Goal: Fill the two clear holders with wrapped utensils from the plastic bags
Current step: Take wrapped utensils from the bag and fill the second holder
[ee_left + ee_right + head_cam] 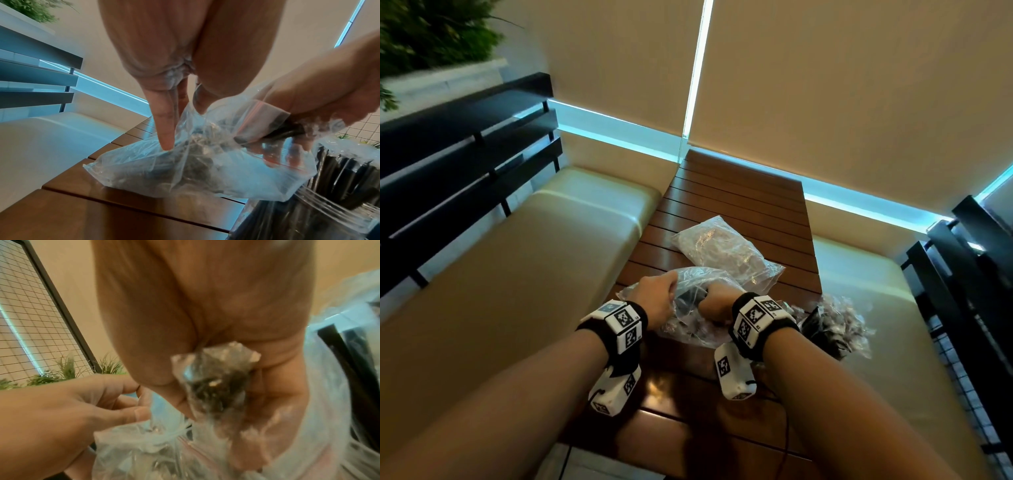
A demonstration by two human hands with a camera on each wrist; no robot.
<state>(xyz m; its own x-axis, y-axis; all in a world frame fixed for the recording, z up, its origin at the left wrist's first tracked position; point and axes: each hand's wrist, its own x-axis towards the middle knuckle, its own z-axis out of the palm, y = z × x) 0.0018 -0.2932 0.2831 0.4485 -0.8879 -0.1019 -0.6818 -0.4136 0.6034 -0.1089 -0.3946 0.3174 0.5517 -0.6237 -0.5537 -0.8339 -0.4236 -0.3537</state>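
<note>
A clear zip bag (pixel 688 318) of wrapped black utensils lies on the wooden slat table (pixel 739 205). My left hand (pixel 657 298) pinches the bag's open edge (pixel 185 116) and holds it up. My right hand (pixel 714 303) is inside the bag's mouth, fist gripped round a bundle of wrapped black utensils (pixel 287 131), whose wrapper ends poke out of the palm (pixel 216 369). A second, full bag (pixel 722 246) lies just beyond. To the right stands a clear holder (pixel 333 207) packed with wrapped black utensils (pixel 835 325).
Cream padded benches (pixel 517 274) flank the narrow table on both sides. Black slatted backrests (pixel 465 154) stand behind the benches. A wire mesh panel (pixel 26 313) with plants is at the right. Bare table slats lie beyond the far bag, up to the wall.
</note>
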